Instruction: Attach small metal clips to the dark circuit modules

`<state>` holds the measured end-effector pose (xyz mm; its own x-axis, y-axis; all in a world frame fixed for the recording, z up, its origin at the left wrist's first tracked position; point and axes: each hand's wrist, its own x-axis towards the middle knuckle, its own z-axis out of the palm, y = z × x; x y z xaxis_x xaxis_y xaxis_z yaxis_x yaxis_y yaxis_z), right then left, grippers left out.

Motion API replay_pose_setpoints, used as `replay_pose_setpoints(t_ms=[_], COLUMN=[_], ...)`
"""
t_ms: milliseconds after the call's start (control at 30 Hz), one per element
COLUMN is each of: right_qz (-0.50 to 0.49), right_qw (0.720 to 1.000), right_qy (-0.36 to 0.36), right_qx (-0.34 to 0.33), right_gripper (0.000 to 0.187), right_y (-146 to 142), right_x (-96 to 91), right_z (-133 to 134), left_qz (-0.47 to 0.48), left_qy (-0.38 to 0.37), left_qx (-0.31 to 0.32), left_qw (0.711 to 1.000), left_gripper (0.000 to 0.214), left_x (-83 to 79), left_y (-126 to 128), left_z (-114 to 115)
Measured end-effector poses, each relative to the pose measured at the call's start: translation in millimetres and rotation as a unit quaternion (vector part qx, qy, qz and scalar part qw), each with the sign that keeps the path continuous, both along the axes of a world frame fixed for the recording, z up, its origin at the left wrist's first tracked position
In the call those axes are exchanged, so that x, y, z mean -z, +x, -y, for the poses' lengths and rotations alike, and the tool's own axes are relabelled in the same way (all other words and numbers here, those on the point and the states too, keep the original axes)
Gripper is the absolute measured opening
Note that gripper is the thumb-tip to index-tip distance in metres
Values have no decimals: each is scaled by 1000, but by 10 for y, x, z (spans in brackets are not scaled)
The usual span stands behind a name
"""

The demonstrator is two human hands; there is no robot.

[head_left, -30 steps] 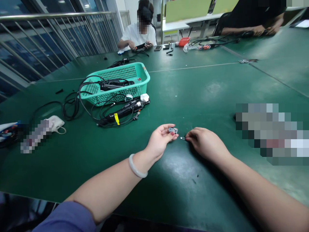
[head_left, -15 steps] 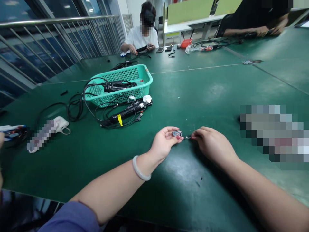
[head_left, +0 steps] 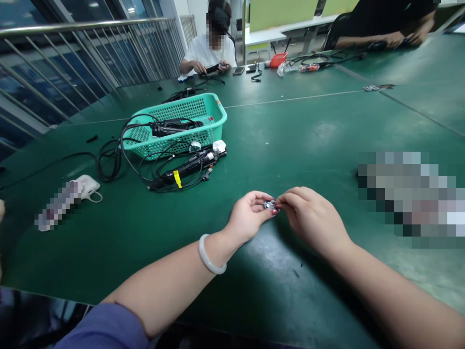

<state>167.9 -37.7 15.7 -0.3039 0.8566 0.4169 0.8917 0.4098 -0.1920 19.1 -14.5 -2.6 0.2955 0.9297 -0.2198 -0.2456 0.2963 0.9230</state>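
Note:
Between the thumb and fingers of my left hand (head_left: 250, 215) is a small circuit board (head_left: 269, 205), grey and white with dark parts. My right hand (head_left: 314, 213) is closed in a pinch at the board's right edge, its fingertips touching or almost touching it. What the right fingertips hold is hidden now. Both hands are just above the green table (head_left: 254, 276). A few tiny dark bits (head_left: 296, 273) lie on the table below my right hand.
Ahead to the left stands a teal basket (head_left: 174, 148) with black cabled devices, and another black device (head_left: 189, 167) with a yellow tag lies before it. A pale strapped item (head_left: 89, 186) lies at left, a blurred-out object (head_left: 407, 194) at right. Two people work across the table.
My right hand has moved left, bringing the small shiny piece in its fingertips up to the board. The left hand has turned the board slightly. The whole view has shifted a little.

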Motion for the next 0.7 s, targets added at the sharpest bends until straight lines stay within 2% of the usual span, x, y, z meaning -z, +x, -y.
replay_pose_setpoints(t_ms=[300,467,700], right_qz=[22,-13,-68], right_qw=[1000,1000,998], right_qy=[4,15,-10], right_qx=[-5,-8,-1], right_gripper=[23,23,23], right_y=[7,18,45], right_x=[-28,-20,13], right_z=[11,31,43], left_qz=[-14,-7,6], left_qy=[27,16,22], left_qx=[13,9,-7], left_qw=[999,1000,1000], left_gripper=[28,27,29], left_x=[25,11,-7], left_y=[-18,-22,-28], left_z=[4,17,14])
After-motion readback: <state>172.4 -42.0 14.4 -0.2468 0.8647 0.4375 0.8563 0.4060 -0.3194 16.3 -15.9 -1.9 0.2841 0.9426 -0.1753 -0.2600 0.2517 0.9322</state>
